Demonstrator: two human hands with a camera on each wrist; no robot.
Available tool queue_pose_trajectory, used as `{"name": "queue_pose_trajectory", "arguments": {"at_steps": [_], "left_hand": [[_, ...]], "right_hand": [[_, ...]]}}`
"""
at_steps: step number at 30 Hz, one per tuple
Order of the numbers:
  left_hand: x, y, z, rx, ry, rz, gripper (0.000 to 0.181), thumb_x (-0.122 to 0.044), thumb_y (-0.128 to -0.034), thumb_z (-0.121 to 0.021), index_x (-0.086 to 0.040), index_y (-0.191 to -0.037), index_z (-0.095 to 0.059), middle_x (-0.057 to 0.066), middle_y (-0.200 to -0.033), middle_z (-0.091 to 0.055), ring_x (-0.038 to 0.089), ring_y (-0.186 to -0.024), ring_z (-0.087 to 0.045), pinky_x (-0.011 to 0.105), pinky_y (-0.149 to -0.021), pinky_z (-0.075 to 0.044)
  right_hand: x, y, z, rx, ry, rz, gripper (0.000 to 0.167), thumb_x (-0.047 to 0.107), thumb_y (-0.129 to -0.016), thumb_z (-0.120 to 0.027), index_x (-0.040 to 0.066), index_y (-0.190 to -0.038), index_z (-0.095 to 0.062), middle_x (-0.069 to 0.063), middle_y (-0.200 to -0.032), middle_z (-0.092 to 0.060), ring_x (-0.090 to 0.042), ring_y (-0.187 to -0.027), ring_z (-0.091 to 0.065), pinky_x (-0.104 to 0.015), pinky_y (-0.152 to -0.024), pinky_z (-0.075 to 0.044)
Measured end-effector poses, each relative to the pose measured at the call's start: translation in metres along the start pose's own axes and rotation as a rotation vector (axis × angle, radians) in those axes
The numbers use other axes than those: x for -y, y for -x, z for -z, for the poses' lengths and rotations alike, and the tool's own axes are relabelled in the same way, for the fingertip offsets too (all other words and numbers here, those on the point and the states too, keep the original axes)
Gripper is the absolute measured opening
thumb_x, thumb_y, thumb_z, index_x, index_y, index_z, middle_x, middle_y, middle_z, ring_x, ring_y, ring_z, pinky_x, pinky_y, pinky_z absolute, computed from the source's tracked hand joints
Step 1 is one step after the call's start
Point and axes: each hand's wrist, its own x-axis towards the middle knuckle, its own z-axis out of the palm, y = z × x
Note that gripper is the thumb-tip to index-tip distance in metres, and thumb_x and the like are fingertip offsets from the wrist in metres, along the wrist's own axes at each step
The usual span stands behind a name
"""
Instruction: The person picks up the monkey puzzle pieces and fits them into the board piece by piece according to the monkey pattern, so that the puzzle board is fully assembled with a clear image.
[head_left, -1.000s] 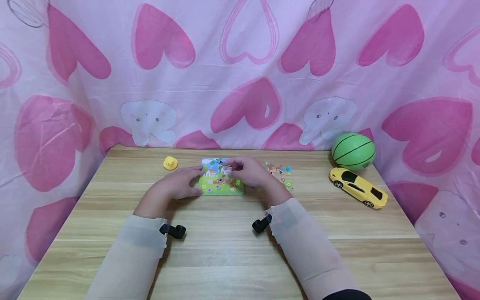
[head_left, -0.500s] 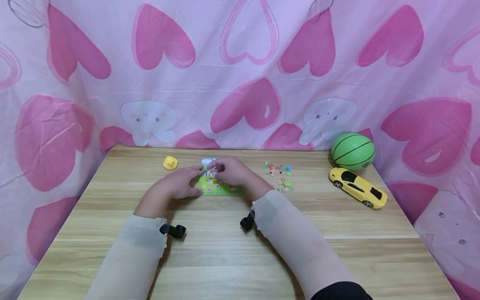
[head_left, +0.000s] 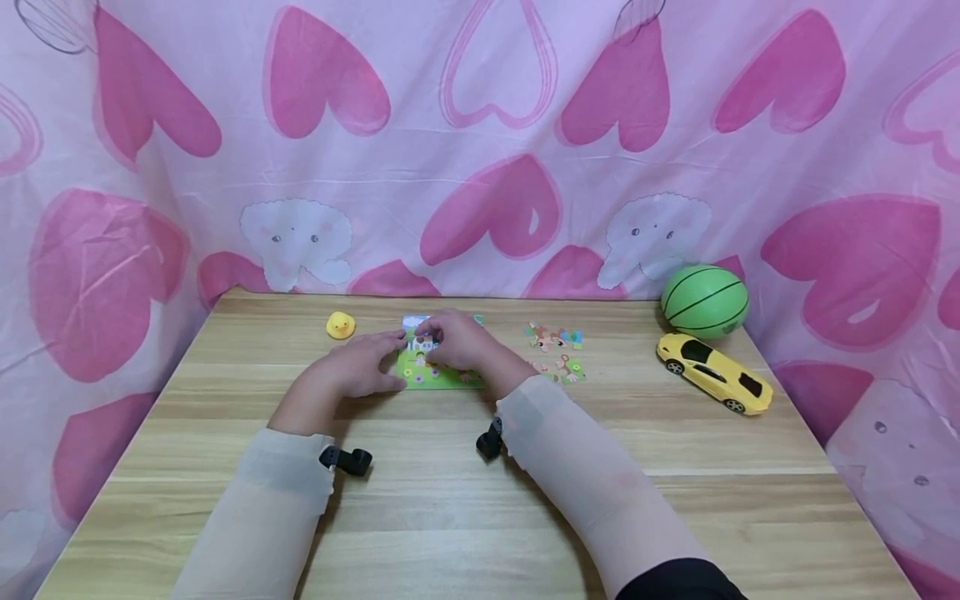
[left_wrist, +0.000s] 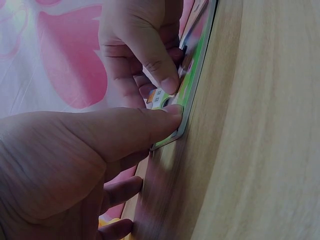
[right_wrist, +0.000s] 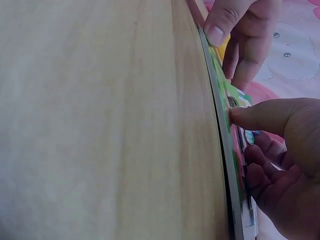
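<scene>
Head view: the puzzle board (head_left: 423, 377) lies on the counter (head_left: 420, 508), just right of the left hand (head_left: 362, 367) and beneath the right hand (head_left: 462, 340); loose puzzle pieces (head_left: 553, 341) lie right of the right hand.

Left wrist view: the left hand, fingers extended and not clenched, touches the board's near corner with its thumb; brace there lightly.

Right wrist view: the right thumb touches the board; whether a piece is pinched cannot be told; align outlines before pressing flat.

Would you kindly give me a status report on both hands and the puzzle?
Left hand touching left edge of puzzle board. Right hand over board, hiding part; any held piece unclear. Board lying on table, loose pieces apart to its right.
</scene>
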Motion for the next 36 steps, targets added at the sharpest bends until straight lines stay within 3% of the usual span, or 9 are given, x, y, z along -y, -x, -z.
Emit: {"name": "queue_pose_trajectory", "arguments": {"at_steps": [9,13,19,25,32,36], "left_hand": [[0.0009,0.0001,0.0009,0.005,0.004,0.022,0.082,-0.041,-0.0991,-0.075,-0.015,-0.167,-0.038,0.006,-0.178,-0.03,0.044,-0.164,-0.027,0.068,-0.132,-0.025],[0.0008,0.0,0.0007,0.003,0.004,0.021,0.083,-0.041,-0.0987,-0.076,-0.014,-0.167,-0.038,0.007,-0.178,-0.031,0.044,-0.164,-0.028,0.068,-0.132,-0.026],[0.0011,-0.0001,-0.0001,0.006,0.009,0.027,0.083,-0.041,-0.0986,-0.076,-0.015,-0.168,-0.038,0.007,-0.178,-0.031,0.044,-0.164,-0.028,0.068,-0.132,-0.026],[0.0009,-0.0003,-0.0006,0.003,0.009,0.027,0.084,-0.042,-0.0986,-0.076,-0.017,-0.168,-0.037,0.007,-0.178,-0.031,0.044,-0.164,-0.028,0.068,-0.131,-0.026],[-0.0005,0.0001,0.0003,0.002,0.013,0.028,0.083,-0.041,-0.0987,-0.076,-0.018,-0.168,-0.037,0.006,-0.178,-0.031,0.044,-0.164,-0.028,0.069,-0.131,-0.026],[0.0005,-0.0003,0.0004,0.003,0.011,0.027,0.083,-0.042,-0.0988,-0.076,-0.018,-0.168,-0.037,0.006,-0.178,-0.031,0.044,-0.164,-0.027,0.07,-0.131,-0.026]], "right_hand": [[0.002,-0.0026,-0.0007,0.012,0.055,0.033,0.038,0.019,-0.093,-0.084,0.025,-0.13,-0.077,0.003,-0.122,-0.065,-0.015,-0.108,-0.062,-0.035,-0.103,-0.057],[0.0023,-0.0027,-0.0017,0.031,0.038,0.008,0.042,0.019,-0.094,-0.083,0.028,-0.134,-0.076,0.004,-0.123,-0.064,-0.016,-0.108,-0.061,-0.034,-0.1,-0.057],[0.0038,-0.0013,-0.001,0.062,0.045,-0.014,0.042,0.02,-0.097,-0.08,0.031,-0.138,-0.074,0.003,-0.135,-0.06,-0.017,-0.117,-0.059,-0.037,-0.106,-0.055],[0.004,0.0,0.0014,0.101,0.039,-0.018,0.044,0.022,-0.1,-0.076,0.033,-0.143,-0.071,0.002,-0.139,-0.058,-0.018,-0.115,-0.059,-0.031,-0.094,-0.056],[0.0024,-0.0013,0.003,0.128,0.043,-0.014,0.044,0.023,-0.101,-0.075,0.033,-0.143,-0.07,0.002,-0.143,-0.057,-0.019,-0.116,-0.059,-0.032,-0.096,-0.055],[0.0025,-0.0019,0.003,0.148,0.02,-0.035,0.043,0.023,-0.102,-0.073,0.033,-0.144,-0.069,0.002,-0.142,-0.056,-0.02,-0.103,-0.063,-0.031,-0.08,-0.059]]}}
